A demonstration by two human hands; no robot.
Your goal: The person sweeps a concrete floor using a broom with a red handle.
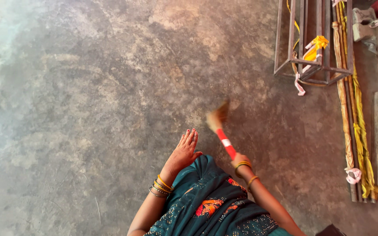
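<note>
**Broom over a grey floor**

The right hand is clamped on the red-and-white handle of a short broom, whose straw head (blurred) hangs just above the concrete floor ahead of the person. The left hand is flat, fingers apart, holding nothing, just beside the handle. A teal embroidered garment fills the lower edge. A metal frame and cloth-wrapped poles lie at right.
</note>
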